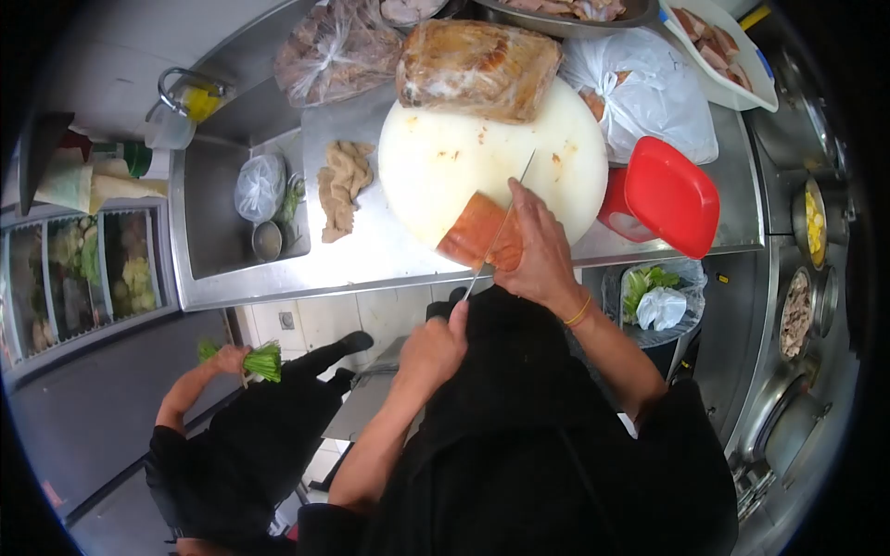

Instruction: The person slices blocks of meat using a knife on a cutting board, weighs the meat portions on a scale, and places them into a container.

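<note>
My left hand (434, 350) is closed round the handle of a long thin knife (513, 206), whose blade points up and to the right across a reddish-brown slab of meat (466, 229). My right hand (540, 243) grips the right end of this meat, its fingers close beside the blade. The meat rests at the near edge of a round white cutting board (422, 167). At the board's far side sits a large plastic-wrapped block of meat (477, 69).
A brown cloth (345, 185) and a sink (209, 243) are left of the board. Right of it are a red container (672, 196), a white plastic bag (656, 97) and a lined bin (691, 283). At lower left, a co-worker's hand (232, 359) holds green stalks.
</note>
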Motion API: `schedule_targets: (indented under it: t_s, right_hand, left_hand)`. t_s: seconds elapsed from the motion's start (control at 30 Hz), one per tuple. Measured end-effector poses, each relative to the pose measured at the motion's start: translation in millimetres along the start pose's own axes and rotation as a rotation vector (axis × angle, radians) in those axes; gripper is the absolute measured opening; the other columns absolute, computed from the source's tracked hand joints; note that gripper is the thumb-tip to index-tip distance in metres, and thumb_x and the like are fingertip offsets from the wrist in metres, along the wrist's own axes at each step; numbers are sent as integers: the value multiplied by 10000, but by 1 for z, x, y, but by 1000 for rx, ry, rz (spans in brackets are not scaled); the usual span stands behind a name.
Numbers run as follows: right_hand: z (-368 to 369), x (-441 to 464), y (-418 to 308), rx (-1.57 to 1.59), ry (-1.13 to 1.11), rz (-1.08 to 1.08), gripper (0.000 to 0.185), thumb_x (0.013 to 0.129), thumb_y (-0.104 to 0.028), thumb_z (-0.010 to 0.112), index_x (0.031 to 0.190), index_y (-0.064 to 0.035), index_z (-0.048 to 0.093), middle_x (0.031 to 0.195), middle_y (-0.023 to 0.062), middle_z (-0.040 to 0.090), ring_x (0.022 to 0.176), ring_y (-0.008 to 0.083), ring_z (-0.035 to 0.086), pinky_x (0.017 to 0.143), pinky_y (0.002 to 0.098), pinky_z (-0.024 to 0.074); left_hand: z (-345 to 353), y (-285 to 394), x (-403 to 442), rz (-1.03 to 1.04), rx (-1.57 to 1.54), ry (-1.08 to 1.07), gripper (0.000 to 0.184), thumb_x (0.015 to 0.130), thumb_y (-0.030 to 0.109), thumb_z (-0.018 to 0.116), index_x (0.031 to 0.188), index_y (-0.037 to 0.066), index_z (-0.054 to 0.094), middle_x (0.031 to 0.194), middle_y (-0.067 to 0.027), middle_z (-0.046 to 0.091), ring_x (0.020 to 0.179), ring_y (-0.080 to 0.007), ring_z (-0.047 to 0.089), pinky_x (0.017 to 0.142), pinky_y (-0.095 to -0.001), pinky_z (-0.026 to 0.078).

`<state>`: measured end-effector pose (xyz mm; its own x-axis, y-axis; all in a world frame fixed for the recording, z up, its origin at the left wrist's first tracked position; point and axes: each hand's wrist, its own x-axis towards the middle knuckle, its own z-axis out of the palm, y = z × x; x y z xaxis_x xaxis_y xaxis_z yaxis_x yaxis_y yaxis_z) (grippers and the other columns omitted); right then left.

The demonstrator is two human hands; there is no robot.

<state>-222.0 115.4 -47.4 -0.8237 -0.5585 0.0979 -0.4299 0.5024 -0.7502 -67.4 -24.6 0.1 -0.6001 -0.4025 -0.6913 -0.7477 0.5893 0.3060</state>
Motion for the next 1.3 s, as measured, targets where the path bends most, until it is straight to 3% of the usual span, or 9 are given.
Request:
schedule_targets:
  t_s: [0.17,0.37,0.5,0.63,0.67,0.9,1.0,1.13,1.3]
  right_hand:
    - [-1,-2,-5,-113,53,29,1050,552,-108,786,1496,-20,335,1346,240,490,1202,425,518,1012,485,432]
    - [-26,9,6,-248,122,215,1082,536,-262,913,1466,-40,408,1341,227,489,1217,422,512,1023,478,427]
    - [-69,21,30,-427,-170,-340,1112,503,-313,922,1468,-59,429,1408,203,458,1273,417,476,1007,521,400]
    - [-60,53,48,-499,-509,-386,746,521,-123,812,1225,-58,575,1156,117,566,1130,336,545,943,468,427]
    - [-54,53,50,-499,-418,-400,539,541,-78,755,1058,-67,604,1011,92,566,1062,306,554,867,447,451]
    - [-42,45,32,-452,-398,-143,459,580,-96,733,1013,2,620,959,166,667,960,343,659,783,446,540]
    - [-57,47,30,-373,-397,-136,477,573,-95,728,1021,18,611,917,206,692,910,380,684,771,456,551]
    - [-113,41,10,-241,-283,-47,461,581,-88,688,1028,0,617,933,216,678,880,425,655,786,476,532]
    - [-191,23,36,-351,162,-84,495,618,-150,738,1072,-11,600,894,208,680,875,420,667,767,477,531]
  left_hand:
    - [-4,-21,-16,9,71,29,806,1033,577,312,818,-86,716,860,-388,644,914,-557,636,872,-593,493]
    - [-15,-2,48,210,82,195,756,1015,570,415,765,-81,709,819,-379,647,862,-541,653,838,-571,517]
    - [-17,9,63,209,100,350,764,1002,594,429,750,-76,697,800,-364,656,840,-524,664,823,-564,523]
    - [-27,9,63,179,153,425,765,1000,604,425,773,-79,686,804,-368,656,821,-524,663,802,-561,523]
    - [-29,10,59,183,152,407,755,1002,593,431,808,-90,687,805,-374,652,823,-537,654,797,-568,516]
    - [-11,4,16,191,-76,379,719,1019,535,437,841,-116,683,808,-376,641,864,-540,638,814,-582,475]
    - [4,-3,8,36,-237,285,726,1028,529,424,855,-135,661,759,-348,636,797,-502,644,786,-540,473]
    - [27,-6,-3,19,-459,307,748,1031,571,411,750,-94,609,590,-171,552,576,-288,554,601,-423,440]
    - [30,18,-22,-59,-629,263,746,1021,612,411,675,-32,564,530,-21,410,495,-111,420,479,-321,332]
